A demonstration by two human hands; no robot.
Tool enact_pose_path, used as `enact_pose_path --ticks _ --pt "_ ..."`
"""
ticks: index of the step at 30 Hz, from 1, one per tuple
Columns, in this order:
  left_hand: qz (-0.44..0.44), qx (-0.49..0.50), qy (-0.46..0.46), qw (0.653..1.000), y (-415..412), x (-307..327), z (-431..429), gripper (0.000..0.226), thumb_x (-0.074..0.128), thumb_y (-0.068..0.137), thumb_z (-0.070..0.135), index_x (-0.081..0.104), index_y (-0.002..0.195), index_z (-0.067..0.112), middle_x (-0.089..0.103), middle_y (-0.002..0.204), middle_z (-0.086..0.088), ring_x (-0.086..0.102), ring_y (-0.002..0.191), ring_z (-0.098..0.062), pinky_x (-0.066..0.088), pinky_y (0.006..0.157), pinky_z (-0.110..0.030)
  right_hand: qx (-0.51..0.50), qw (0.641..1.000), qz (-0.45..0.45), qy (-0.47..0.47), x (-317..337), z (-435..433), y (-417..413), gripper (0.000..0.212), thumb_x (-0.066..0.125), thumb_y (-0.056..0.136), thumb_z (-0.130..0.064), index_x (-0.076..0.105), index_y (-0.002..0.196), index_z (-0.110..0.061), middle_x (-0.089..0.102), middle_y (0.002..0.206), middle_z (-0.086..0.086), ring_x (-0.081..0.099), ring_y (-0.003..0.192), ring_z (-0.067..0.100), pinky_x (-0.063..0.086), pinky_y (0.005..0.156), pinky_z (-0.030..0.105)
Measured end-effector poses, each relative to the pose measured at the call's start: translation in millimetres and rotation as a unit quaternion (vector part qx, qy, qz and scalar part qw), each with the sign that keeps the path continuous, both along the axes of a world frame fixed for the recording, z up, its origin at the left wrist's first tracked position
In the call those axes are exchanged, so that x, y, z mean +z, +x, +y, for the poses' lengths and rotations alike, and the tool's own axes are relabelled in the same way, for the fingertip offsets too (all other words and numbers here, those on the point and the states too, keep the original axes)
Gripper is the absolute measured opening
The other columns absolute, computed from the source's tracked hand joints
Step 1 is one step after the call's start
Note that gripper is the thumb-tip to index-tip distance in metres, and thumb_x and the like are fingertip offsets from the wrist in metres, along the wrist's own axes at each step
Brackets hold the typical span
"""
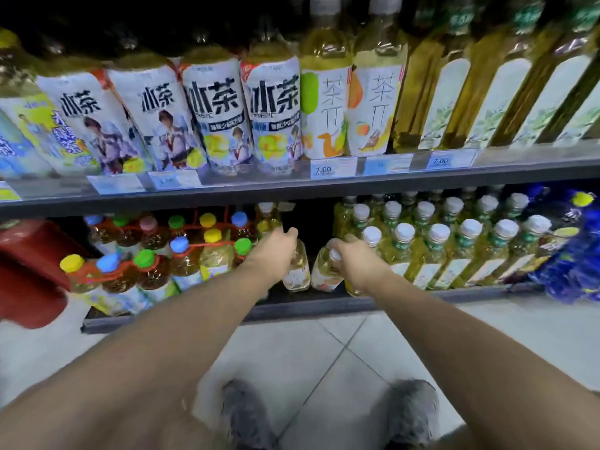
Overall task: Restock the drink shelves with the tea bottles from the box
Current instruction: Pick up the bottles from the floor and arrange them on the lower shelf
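The lower shelf (pixel 324 308) has a dark open lane (pixel 311 222) between the colour-capped bottles (pixel 181 254) and the white-capped row (pixel 438 248). Two tea bottles stand close together at the front of the lane, long axes near upright. The left hand (pixel 276 251) curls its fingers over the left bottle (pixel 298 271). The right hand (pixel 355 263) wraps the neck of the right bottle (pixel 323 272). Free space lies straight behind both, so the push likely goes rearward.
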State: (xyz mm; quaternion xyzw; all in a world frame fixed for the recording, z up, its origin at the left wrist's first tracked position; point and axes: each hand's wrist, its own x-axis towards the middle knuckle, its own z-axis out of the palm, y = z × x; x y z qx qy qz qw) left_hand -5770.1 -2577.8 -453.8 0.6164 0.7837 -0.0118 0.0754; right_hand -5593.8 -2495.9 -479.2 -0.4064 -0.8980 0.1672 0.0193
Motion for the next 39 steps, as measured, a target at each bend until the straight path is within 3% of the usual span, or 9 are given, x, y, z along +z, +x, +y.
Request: enact_pose_path --ticks 6,11,15,18,22,26,30,35,39 --pt "-0.033 0.016 -0.025 0.999 -20 -37 34 0.037 0.053 0.087 0.002 0.047 0.122 0.015 0.048 0.109 -0.009 0.06 0.097 -0.03 0.055 0.084 -0.044 0.022 0.999 0.008 -0.023 -32 34 -31 0.048 0.052 0.092 -0.004 0.048 0.136 -0.025 0.045 0.119 0.011 0.057 0.095 0.037 0.048 0.082 0.037" --pt "-0.033 0.028 0.0 0.999 -30 -46 53 0.034 0.055 0.093 0.01 0.051 0.127 0.012 0.049 0.094 -0.012 0.059 0.087 -0.035 0.044 0.067 -0.035 0.006 0.999 0.046 -0.021 -43 55 -60 0.054 0.06 0.091 -0.009 0.048 0.142 -0.022 0.051 0.129 0.018 0.057 0.11 0.037 0.046 0.092 0.034" --pt "-0.088 0.078 0.051 0.992 -36 -62 49 0.057 0.057 0.094 0.012 0.04 0.148 0.019 0.055 0.122 -0.02 0.06 0.108 -0.04 0.052 0.084 -0.04 -0.03 0.992 0.109 -0.048 -46 53 -57 0.056 0.064 0.09 -0.015 0.046 0.143 -0.02 0.054 0.136 0.013 0.054 0.121 0.032 0.043 0.098 0.032" --pt "-0.144 0.108 0.11 0.978 -25 -77 31 0.069 0.057 0.096 0.013 0.023 0.156 0.02 0.047 0.135 -0.016 0.055 0.116 -0.034 0.049 0.095 -0.043 -0.13 0.958 0.209 -0.148 -57 44 -49 0.077 0.073 0.086 -0.023 0.032 0.15 -0.018 0.053 0.14 0.005 0.051 0.127 0.024 0.043 0.105 0.033" --pt "-0.262 0.187 0.281 0.904 2 -104 5 0.059 0.063 0.092 0.011 0.037 0.145 0.017 0.043 0.14 -0.009 0.058 0.11 -0.026 0.048 0.098 -0.039 -0.209 0.888 0.287 -0.293 -88 28 -43 0.094 0.082 0.077 -0.026 0.025 0.152 -0.026 0.055 0.137 -0.002 0.059 0.118 0.025 0.054 0.095 0.049" --pt "-0.338 0.324 0.286 0.836 23 -150 7 0.061 0.074 0.086 0.02 0.043 0.138 0.013 0.045 0.136 -0.007 0.06 0.11 -0.027 0.047 0.099 -0.041 -0.217 0.859 0.31 -0.346 -127 30 -44 0.086 0.082 0.072 -0.007 0.035 0.141 -0.028 0.064 0.111 -0.005 0.065 0.104 0.019 0.061 0.078 0.037" --pt "-0.382 0.329 0.233 0.832 -3 -172 20 0.082 0.085 0.073 0.027 0.039 0.139 0.014 0.059 0.13 -0.004 0.058 0.12 -0.025 0.046 0.103 -0.039 -0.194 0.881 0.276 -0.334 -142 41 -47 0.08 0.088 0.065 -0.015 0.035 0.124 -0.027 0.061 0.101 -0.003 0.065 0.088 0.014 0.059 0.06 0.028" --pt "-0.38 0.353 0.235 0.822 2 -154 31 0.098 0.081 0.078 0.028 0.019 0.154 0.026 0.062 0.131 0.0 0.058 0.121 -0.025 0.045 0.106 -0.038 -0.226 0.891 0.288 -0.27 -139 24 -49 0.082 0.086 0.058 -0.05 0.032 0.12 -0.042 0.061 0.107 -0.015 0.062 0.099 0.014 0.057 0.084 0.039" --pt "-0.375 0.358 0.244 0.82 15 -170 35 0.087 0.076 0.084 0.024 0.023 0.152 0.021 0.06 0.133 -0.005 0.056 0.124 -0.028 0.044 0.105 -0.039 -0.282 0.891 0.311 -0.174 -144 14 -56 0.08 0.084 0.064 -0.051 0.036 0.125 -0.032 0.054 0.121 -0.007 0.06 0.106 0.016 0.053 0.091 0.039"
